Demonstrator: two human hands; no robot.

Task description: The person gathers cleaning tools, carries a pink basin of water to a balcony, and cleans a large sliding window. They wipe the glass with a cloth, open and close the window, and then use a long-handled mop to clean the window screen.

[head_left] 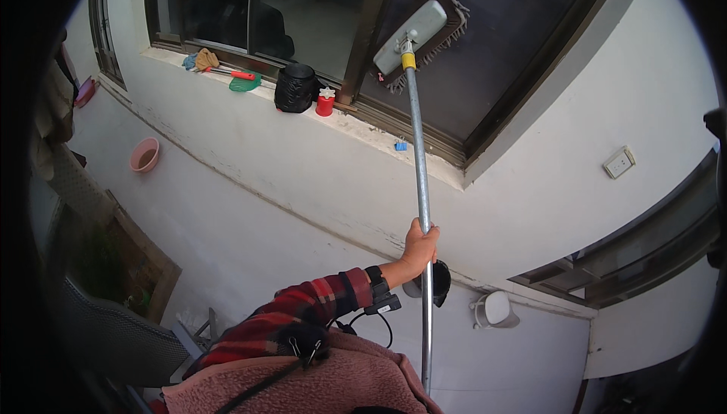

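Note:
My left hand (419, 251), at the end of a red plaid sleeve, is closed round the metal pole of a flat mop (420, 141). The pole runs from the lower edge up to a yellow collar and a grey-white mop head (413, 31). Shaggy grey-brown fringe shows round the head, which lies tilted against the dark window pane (503, 43). The pole's lower end passes out of the picture. My right hand is not in view.
Along the window sill (363, 132) stand a black bag-covered pot (294, 90), a red container (325, 103), a blue clip (400, 145) and a red-handled tool (241, 75). On the floor are a pink basin (145, 156), a black bucket (435, 285) and a white bin (497, 310). A chair (121, 334) stands left.

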